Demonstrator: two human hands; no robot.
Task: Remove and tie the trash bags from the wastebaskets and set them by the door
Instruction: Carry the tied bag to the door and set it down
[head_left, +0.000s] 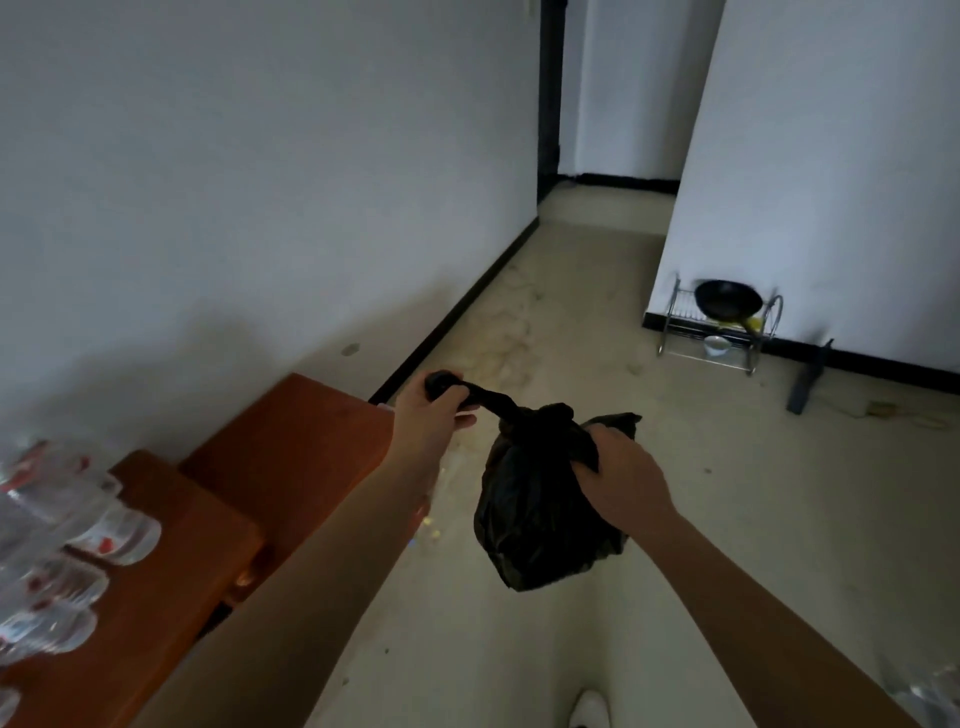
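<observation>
Left hand (436, 410) grips twisted end of crumpled black plastic trash bag (540, 504); right hand (618, 473) clutches bag's upper side; bag hangs above pale floor (571, 312).

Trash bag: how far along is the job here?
Done: the black trash bag is out of any wastebasket, hanging above the floor. In hand: the left hand holds its twisted tail out sideways while the right hand grips the bag beside a knot that seems to be forming. Left: finishing the tie and setting it by the door.
</observation>
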